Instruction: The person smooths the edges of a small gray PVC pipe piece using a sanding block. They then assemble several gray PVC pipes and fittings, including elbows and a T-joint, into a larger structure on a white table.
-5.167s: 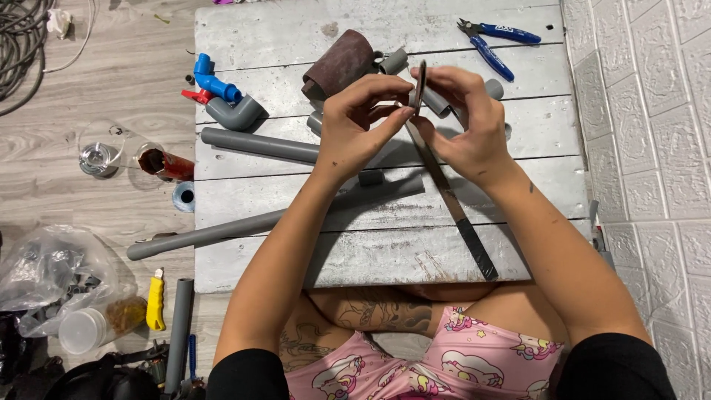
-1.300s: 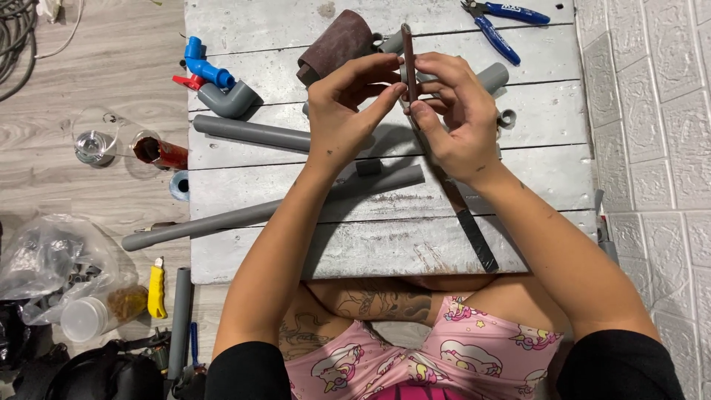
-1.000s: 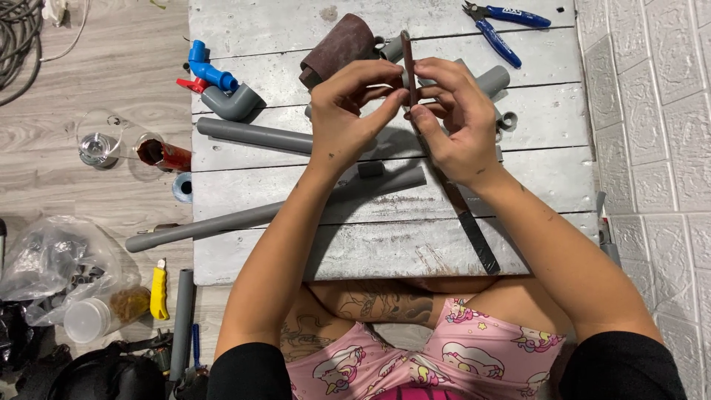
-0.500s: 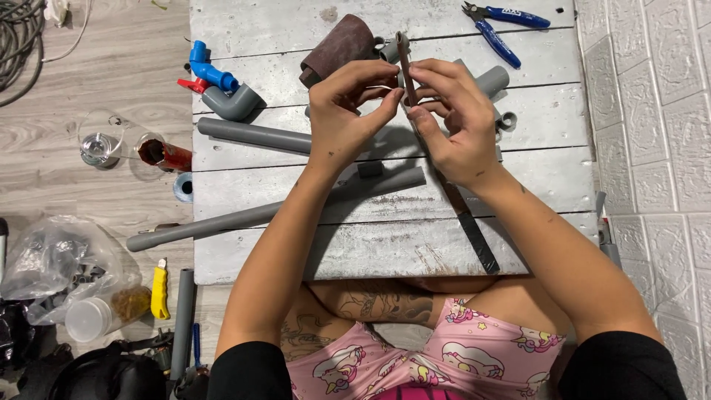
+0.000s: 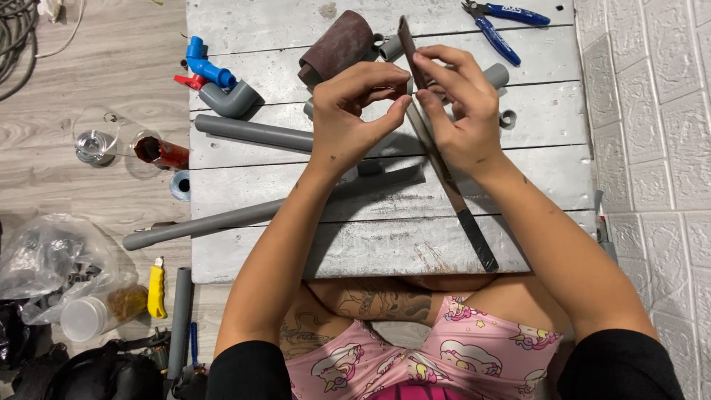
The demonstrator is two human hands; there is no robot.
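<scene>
Both hands pinch the upper end of a long, thin, flat dark blade [image 5: 444, 178]: left hand [image 5: 348, 118] closed on it by thumb and forefinger, right hand [image 5: 463, 111] gripping from the other side, probably to steady the narrow strip. Blade slants from fingertips down toward the body over the weathered grey plank bench [image 5: 385, 244]. Smooth grey plastic pipes [image 5: 252, 133] lie under and left of the left wrist; brown sandpaper roll [image 5: 337, 48] just beyond the left hand, blue-handled pliers [image 5: 503, 26] beyond the right.
</scene>
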